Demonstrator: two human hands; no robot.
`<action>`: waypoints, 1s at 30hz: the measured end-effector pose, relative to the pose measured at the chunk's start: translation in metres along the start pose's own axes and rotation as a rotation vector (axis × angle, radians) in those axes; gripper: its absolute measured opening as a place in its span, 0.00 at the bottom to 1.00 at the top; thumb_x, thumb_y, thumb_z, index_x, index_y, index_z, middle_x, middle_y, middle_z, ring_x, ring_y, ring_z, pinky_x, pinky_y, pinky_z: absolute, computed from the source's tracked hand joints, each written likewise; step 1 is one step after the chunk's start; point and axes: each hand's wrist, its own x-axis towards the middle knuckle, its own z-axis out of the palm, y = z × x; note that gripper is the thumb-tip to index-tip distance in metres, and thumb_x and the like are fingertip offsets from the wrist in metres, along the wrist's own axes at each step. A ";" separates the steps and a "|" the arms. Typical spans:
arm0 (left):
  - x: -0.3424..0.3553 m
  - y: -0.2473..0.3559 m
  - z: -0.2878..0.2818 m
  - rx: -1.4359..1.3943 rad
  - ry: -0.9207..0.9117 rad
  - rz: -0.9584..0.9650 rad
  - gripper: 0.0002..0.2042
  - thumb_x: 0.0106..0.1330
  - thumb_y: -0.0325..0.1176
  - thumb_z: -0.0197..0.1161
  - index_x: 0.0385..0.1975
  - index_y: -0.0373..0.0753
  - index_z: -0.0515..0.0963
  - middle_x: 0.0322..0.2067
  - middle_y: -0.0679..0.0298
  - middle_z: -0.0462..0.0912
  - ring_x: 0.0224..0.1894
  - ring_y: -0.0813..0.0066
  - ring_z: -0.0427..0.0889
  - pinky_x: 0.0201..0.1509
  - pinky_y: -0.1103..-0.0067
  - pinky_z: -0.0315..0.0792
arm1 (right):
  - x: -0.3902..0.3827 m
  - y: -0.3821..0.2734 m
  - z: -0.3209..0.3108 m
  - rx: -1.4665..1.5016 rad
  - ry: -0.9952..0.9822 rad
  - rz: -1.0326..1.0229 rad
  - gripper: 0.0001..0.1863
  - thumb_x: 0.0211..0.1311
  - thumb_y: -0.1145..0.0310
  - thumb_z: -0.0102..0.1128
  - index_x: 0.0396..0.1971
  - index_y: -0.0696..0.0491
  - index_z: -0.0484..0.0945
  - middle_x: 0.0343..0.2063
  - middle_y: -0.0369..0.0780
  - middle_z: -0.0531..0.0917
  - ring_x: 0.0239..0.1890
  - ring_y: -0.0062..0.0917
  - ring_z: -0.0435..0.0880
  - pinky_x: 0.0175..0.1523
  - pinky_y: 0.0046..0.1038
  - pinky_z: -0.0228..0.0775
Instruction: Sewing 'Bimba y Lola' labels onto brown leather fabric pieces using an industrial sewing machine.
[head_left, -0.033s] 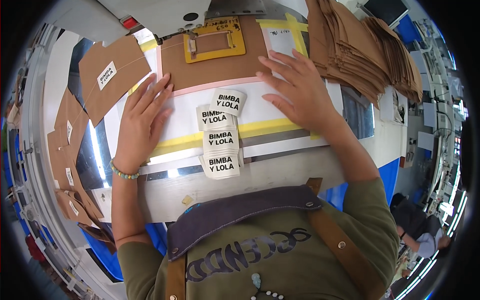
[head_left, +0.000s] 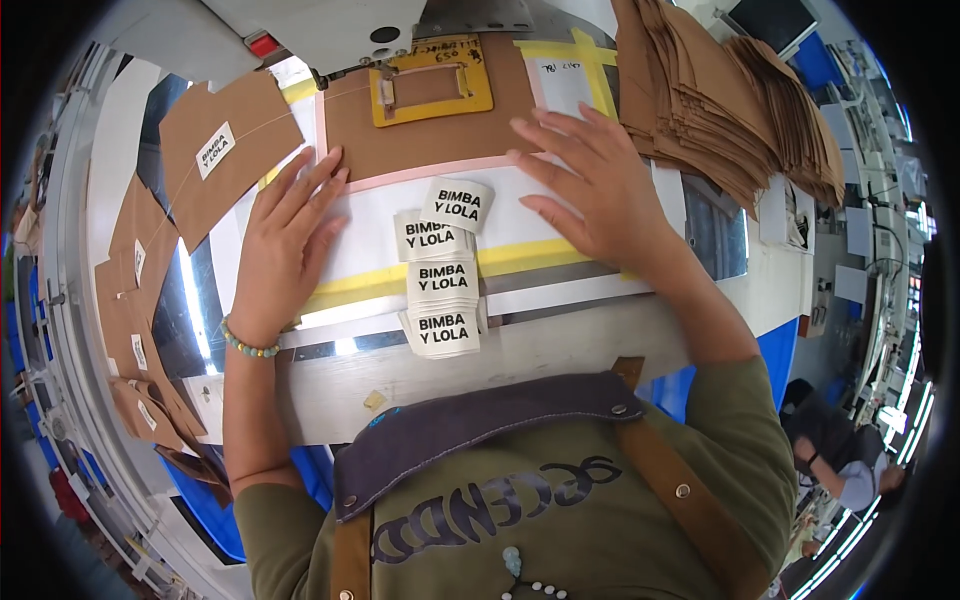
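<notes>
Just beyond and between the left hand (head_left: 280, 245) and right hand (head_left: 612, 200), a matte brown panel (head_left: 435, 145) lies inside pink edging (head_left: 430, 175), under a hollow yellow frame (head_left: 440, 110). The left lies extended, gripping nothing, apparently touching the edging; the right spreads beside the panel, equally unladen, contact unclear. Light, even pressure likely keeps it smooth. White, card-like labels (head_left: 442, 280) overlap between the wrists.
</notes>
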 end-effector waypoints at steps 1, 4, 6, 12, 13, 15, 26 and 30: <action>0.000 0.000 0.001 -0.002 0.001 0.000 0.25 0.72 0.29 0.71 0.70 0.40 0.81 0.74 0.63 0.80 0.78 0.51 0.71 0.81 0.59 0.68 | 0.004 -0.010 -0.003 0.024 0.052 -0.046 0.24 0.68 0.55 0.74 0.59 0.52 0.86 0.63 0.41 0.85 0.68 0.37 0.80 0.75 0.49 0.68; -0.002 -0.001 0.001 -0.002 0.005 0.002 0.25 0.72 0.30 0.71 0.70 0.41 0.81 0.74 0.63 0.79 0.79 0.51 0.71 0.81 0.59 0.68 | 0.018 -0.038 -0.003 0.113 0.095 -0.094 0.21 0.64 0.59 0.76 0.52 0.54 0.87 0.54 0.39 0.87 0.58 0.35 0.84 0.66 0.43 0.74; -0.004 0.000 0.001 0.003 0.007 0.004 0.25 0.72 0.31 0.71 0.70 0.41 0.81 0.74 0.63 0.79 0.79 0.52 0.71 0.81 0.59 0.67 | 0.023 -0.046 0.004 0.178 0.088 -0.097 0.18 0.62 0.61 0.77 0.48 0.54 0.87 0.49 0.38 0.87 0.54 0.34 0.85 0.61 0.40 0.75; -0.003 0.001 -0.002 0.034 0.022 0.002 0.25 0.71 0.31 0.72 0.68 0.40 0.82 0.74 0.62 0.79 0.78 0.51 0.71 0.81 0.59 0.67 | 0.035 -0.037 0.010 0.051 0.081 -0.156 0.11 0.56 0.65 0.76 0.37 0.53 0.87 0.36 0.34 0.84 0.43 0.30 0.84 0.51 0.35 0.75; -0.003 0.002 -0.007 0.037 0.048 0.008 0.25 0.70 0.30 0.73 0.67 0.39 0.82 0.73 0.61 0.80 0.77 0.50 0.73 0.79 0.59 0.69 | 0.043 -0.033 0.006 0.026 0.168 -0.148 0.11 0.55 0.67 0.76 0.36 0.53 0.87 0.36 0.34 0.84 0.42 0.29 0.84 0.50 0.34 0.75; 0.002 0.004 -0.013 0.047 0.076 0.017 0.25 0.69 0.30 0.74 0.66 0.39 0.83 0.73 0.60 0.80 0.76 0.50 0.74 0.78 0.59 0.71 | 0.059 -0.022 0.002 0.001 0.262 -0.142 0.10 0.54 0.68 0.75 0.36 0.53 0.87 0.37 0.33 0.84 0.42 0.29 0.84 0.49 0.33 0.74; 0.051 0.022 -0.006 -0.006 -0.009 0.180 0.33 0.66 0.30 0.75 0.73 0.35 0.75 0.76 0.58 0.75 0.78 0.48 0.71 0.77 0.58 0.71 | 0.103 0.031 0.057 -0.285 0.242 -0.279 0.08 0.57 0.68 0.68 0.37 0.50 0.87 0.40 0.30 0.86 0.51 0.24 0.82 0.53 0.30 0.75; 0.065 0.014 0.013 0.022 -0.035 0.145 0.34 0.71 0.38 0.72 0.76 0.35 0.72 0.78 0.58 0.73 0.82 0.48 0.65 0.82 0.58 0.65 | 0.101 0.031 0.051 -0.206 0.141 -0.253 0.10 0.64 0.65 0.67 0.42 0.52 0.88 0.43 0.32 0.86 0.53 0.26 0.82 0.56 0.33 0.76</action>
